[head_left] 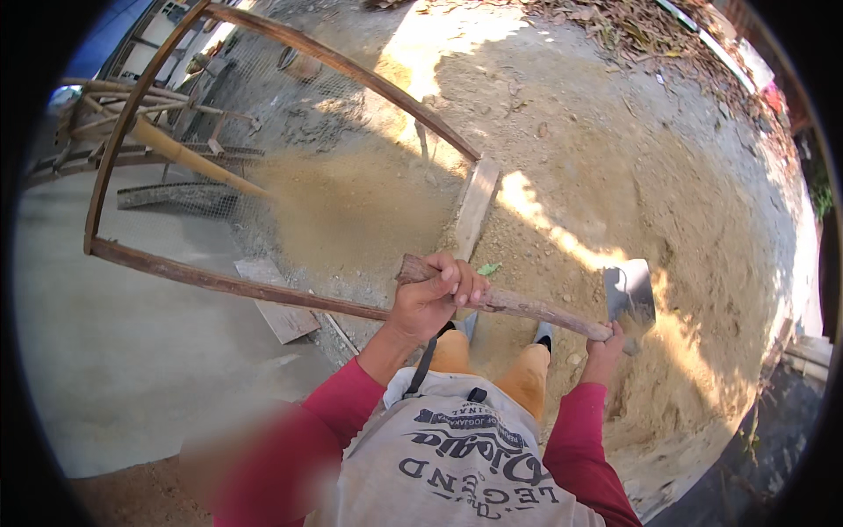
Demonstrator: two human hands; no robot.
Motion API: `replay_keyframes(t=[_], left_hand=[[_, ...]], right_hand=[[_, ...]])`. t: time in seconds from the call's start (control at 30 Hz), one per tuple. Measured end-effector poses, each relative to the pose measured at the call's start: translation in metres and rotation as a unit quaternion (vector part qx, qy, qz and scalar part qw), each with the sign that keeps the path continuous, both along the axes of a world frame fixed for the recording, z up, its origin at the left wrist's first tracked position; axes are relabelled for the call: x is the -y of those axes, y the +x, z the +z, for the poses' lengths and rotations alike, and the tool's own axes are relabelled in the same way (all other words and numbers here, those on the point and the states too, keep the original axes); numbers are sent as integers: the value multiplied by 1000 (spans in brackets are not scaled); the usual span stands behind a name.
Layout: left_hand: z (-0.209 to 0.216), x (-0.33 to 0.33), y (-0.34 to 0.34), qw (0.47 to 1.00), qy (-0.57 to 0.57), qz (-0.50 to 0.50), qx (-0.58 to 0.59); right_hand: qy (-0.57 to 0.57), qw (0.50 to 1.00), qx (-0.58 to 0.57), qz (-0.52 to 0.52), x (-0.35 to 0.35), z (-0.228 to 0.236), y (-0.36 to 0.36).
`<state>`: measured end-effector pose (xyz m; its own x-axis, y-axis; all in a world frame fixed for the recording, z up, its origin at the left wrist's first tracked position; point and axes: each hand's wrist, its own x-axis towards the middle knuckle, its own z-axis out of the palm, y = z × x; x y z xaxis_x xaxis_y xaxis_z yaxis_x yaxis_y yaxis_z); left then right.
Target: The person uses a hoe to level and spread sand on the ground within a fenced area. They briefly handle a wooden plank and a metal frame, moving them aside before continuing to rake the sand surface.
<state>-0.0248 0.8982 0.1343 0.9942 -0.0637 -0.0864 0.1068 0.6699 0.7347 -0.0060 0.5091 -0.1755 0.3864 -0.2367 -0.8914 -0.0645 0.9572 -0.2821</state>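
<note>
Across the front of my body I hold a hoe with a rough wooden handle. My left hand is closed round the handle near its butt end. Farther along, close to the head, my right hand is wrapped round it too. The grey metal blade stands out from the handle at the right, above sandy soil. Ahead on the left is a large sieve, a wooden frame strung with wire mesh. A blurred patch of tan sand shows at the mesh.
Bamboo poles stand at the left behind the sieve. A smooth grey concrete surface lies left, with a board at its edge. Dry leaves cover the far ground. My feet are on the soil below the handle.
</note>
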Motion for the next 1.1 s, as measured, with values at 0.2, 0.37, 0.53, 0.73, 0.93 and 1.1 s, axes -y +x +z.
replay_keyframes(t=[0.2,0.37,0.53,0.73,0.93,1.1], left_hand=[[-69,296,23,911,128,-319,-227],[-128,464,-76,773,224,-528,-270],[-189,530,-154,666,261,-652,-251],[-198,616,-102,696,226,-681,18],[-163,651,-95,666,254,-666,219],[-96,630,-111,648,260,-667,260]], right_hand=[[81,947,-158,-266,85,-142,-343],[-257,892,-371,35,-15,-144,-510],[-133,941,-295,-97,-3,-117,-476],[55,864,-30,-499,160,-128,-322],[-122,828,65,-544,212,-75,-243],[-126,719,200,-654,210,-12,-275]])
